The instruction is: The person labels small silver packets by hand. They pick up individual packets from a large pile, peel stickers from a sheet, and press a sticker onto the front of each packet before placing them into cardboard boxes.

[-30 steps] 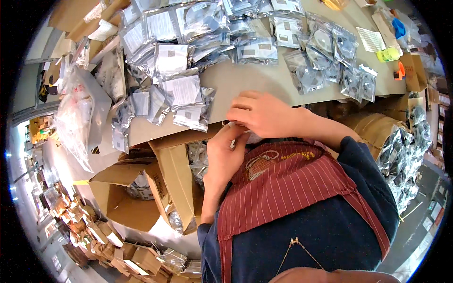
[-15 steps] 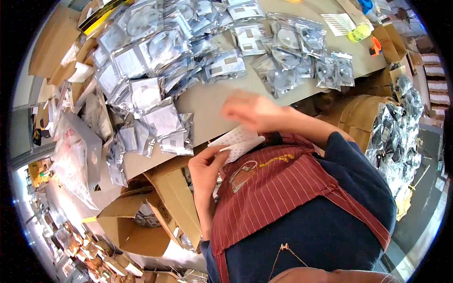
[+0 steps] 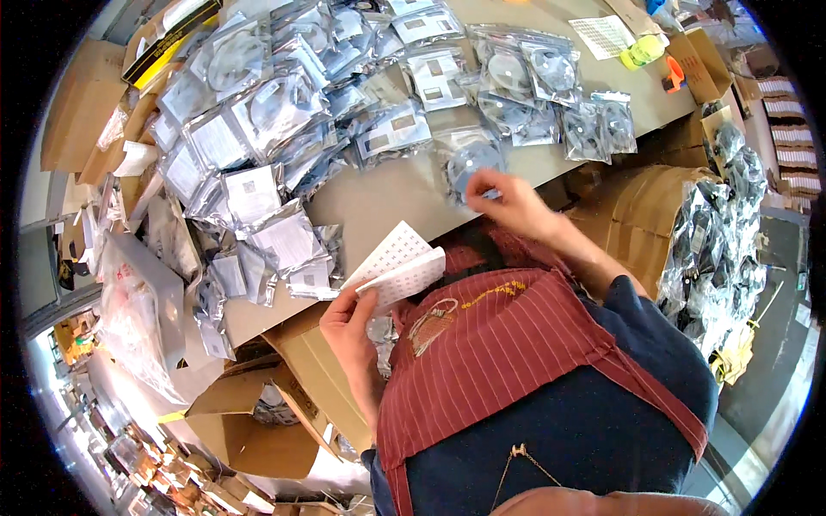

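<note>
My left hand [image 3: 351,320] pinches a white sheet [image 3: 391,267] between thumb and fingers in front of my apron. The sheet is folded over on itself and carries rows of small printed marks. My right hand [image 3: 509,205] is curled at the near edge of the table, its thumb and fingers closed on the near edge of a clear plastic bag [image 3: 465,155]. Inside that bag lies a round, disc-like item, slightly blurred. The right fingertips partly cover the bag's edge.
Heaped bags [image 3: 284,103] with white cards and discs cover the table's left and back. More bagged items [image 3: 552,73] lie to the right. A yellow-green bottle [image 3: 644,52] and an orange tool [image 3: 673,76] stand beyond. Cardboard boxes [image 3: 249,430] sit below the table edge.
My right hand has moved right, away from the sheet, to the bag. That bag has shifted nearer and to the left. The left hand, with the sheet, has moved slightly left.
</note>
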Tool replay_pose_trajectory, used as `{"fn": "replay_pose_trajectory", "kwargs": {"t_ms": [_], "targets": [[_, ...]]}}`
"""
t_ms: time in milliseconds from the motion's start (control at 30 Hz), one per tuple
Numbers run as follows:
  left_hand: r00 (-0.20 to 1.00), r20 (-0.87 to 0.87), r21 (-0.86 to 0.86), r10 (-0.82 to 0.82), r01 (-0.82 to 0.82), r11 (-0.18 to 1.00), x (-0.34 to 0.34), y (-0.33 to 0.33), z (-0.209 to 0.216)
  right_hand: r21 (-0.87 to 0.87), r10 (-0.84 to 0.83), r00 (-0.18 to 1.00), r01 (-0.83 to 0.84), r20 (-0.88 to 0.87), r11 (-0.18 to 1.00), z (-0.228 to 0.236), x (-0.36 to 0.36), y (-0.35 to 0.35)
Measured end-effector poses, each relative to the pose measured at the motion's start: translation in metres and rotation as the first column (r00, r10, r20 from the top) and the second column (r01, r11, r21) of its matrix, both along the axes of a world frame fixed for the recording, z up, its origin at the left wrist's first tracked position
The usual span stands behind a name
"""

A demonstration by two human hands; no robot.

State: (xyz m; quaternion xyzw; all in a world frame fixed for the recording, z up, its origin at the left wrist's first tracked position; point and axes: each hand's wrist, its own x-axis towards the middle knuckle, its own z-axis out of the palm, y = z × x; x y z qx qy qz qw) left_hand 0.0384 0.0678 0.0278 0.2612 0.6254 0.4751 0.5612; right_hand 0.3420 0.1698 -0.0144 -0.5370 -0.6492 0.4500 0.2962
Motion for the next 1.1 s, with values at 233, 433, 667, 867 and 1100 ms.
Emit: {"fn": "replay_pose_trajectory", "kwargs": {"t_ms": [233,433,667,867,1100], "targets": [[1.0,0.022,-0.037,0.005,-0.004,0.999,-0.002,0.0,-0.013,0.025,0.107,0.865,-0.136,0.49,0.99,-0.036,0.048,0.05],[1.0,-0.017,-0.022,0.014,-0.015,1.0,0.001,0.004,-0.008,0.049,0.024,0.643,-0.095,0.765,0.994,-0.032,0.035,0.055],[0.998,-0.012,-0.021,0.065,-0.065,0.998,0.006,0.004,-0.009,0.272,-0.181,0.847,0.046,0.499,0.961,-0.008,0.087,0.111],[0.998,-0.005,0.011,0.058,-0.058,0.998,0.006,0.009,-0.006,0.373,-0.162,0.881,-0.018,0.444,0.927,-0.007,0.139,0.176],[0.99,-0.036,-0.009,0.136,-0.136,0.991,0.002,-0.005,-0.011,0.374,-0.32,0.832,0.148,0.453,0.915,0.01,0.212,0.189]]}}
